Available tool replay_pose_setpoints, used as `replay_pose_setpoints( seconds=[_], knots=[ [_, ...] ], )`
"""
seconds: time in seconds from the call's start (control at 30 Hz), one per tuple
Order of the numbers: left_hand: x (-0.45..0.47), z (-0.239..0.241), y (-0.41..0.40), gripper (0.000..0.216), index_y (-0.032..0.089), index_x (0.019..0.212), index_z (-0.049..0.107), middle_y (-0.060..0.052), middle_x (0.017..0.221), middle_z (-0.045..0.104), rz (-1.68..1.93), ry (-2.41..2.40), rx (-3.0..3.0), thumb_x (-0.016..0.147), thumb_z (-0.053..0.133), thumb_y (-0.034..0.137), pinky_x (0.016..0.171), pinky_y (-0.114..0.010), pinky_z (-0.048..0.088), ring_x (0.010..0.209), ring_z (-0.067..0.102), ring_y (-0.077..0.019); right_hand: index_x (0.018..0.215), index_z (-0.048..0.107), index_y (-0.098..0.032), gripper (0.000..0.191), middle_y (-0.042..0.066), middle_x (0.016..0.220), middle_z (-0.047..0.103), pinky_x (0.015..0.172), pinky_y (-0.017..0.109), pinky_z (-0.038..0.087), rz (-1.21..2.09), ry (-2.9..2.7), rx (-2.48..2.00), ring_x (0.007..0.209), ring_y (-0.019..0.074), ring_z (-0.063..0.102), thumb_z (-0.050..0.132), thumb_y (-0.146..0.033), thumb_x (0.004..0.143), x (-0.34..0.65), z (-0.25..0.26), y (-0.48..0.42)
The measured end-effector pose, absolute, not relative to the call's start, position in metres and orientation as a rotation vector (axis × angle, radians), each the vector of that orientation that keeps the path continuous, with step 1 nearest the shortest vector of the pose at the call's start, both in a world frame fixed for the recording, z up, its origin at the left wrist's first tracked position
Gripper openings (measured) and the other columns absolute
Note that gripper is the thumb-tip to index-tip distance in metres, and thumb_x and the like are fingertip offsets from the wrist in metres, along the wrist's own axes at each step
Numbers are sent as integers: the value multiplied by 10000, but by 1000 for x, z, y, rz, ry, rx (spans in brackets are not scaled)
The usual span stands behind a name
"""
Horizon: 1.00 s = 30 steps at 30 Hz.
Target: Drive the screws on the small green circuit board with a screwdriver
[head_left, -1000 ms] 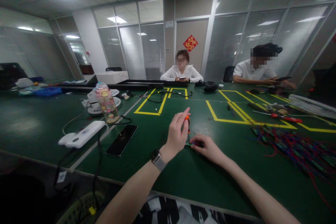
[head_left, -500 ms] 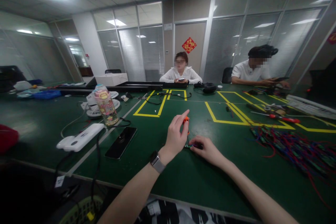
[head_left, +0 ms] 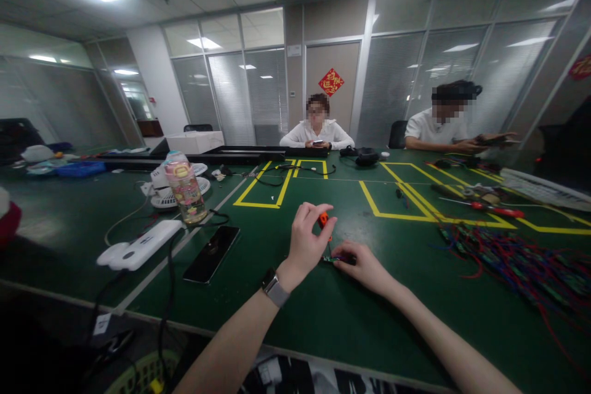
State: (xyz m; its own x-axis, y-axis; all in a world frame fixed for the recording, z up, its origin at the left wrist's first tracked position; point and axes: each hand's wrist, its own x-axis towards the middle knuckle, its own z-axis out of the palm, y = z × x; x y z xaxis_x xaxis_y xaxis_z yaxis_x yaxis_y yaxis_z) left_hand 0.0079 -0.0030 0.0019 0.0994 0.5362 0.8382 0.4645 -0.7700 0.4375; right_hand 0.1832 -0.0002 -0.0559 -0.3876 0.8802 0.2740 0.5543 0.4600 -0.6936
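Note:
My left hand [head_left: 306, 239], with a watch on its wrist, is closed round the orange handle of a small screwdriver [head_left: 324, 220] that stands upright on the green table [head_left: 323, 314]. The tip meets a small green circuit board [head_left: 333, 258] lying flat. My right hand [head_left: 364, 263] pinches that board against the table from the right. Both forearms reach in from the bottom edge.
A black phone [head_left: 212, 245], a white device [head_left: 139, 245] with cables and a drink bottle [head_left: 185, 187] lie to the left. A heap of red and blue wires with boards [head_left: 517, 258] and a red screwdriver [head_left: 496, 208] lie right. Two people sit at the far side.
My left forefinger, stretched up over the screwdriver handle a second ago, has curled down round it. The right hand has stayed on the board. The view has shifted slightly.

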Motion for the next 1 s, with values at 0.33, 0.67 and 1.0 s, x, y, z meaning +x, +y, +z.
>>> replay_pose_setpoints(
  seconds=[0.33, 0.67, 1.0],
  knots=[
    [9, 3, -5, 326, 221, 1294, 555, -49, 962, 616, 1725, 958, 2271, 980, 473, 247, 807, -310, 495, 876, 582, -170, 891, 713, -183, 141, 47, 872, 665, 719, 303, 477, 673, -2102, -1176, 772, 189, 597, 619, -176, 786, 184, -54, -1],
    [9, 3, -6, 341, 209, 1308, 541, -65, 1021, 605, 1751, 929, 2261, 996, 403, 199, 836, -304, 492, 926, 586, -168, 883, 708, -175, 132, 48, 864, 659, 719, 299, 470, 673, -2096, -1181, 777, 188, 596, 624, -163, 782, 183, -53, -2],
    [9, 4, -6, 396, 221, 1377, 474, -74, 1088, 593, 1710, 897, 2263, 999, 368, 170, 887, -320, 481, 995, 578, -175, 876, 708, -159, 130, 48, 854, 653, 707, 289, 462, 674, -2094, -1203, 765, 183, 594, 625, -147, 777, 182, -52, -3]
  ],
)
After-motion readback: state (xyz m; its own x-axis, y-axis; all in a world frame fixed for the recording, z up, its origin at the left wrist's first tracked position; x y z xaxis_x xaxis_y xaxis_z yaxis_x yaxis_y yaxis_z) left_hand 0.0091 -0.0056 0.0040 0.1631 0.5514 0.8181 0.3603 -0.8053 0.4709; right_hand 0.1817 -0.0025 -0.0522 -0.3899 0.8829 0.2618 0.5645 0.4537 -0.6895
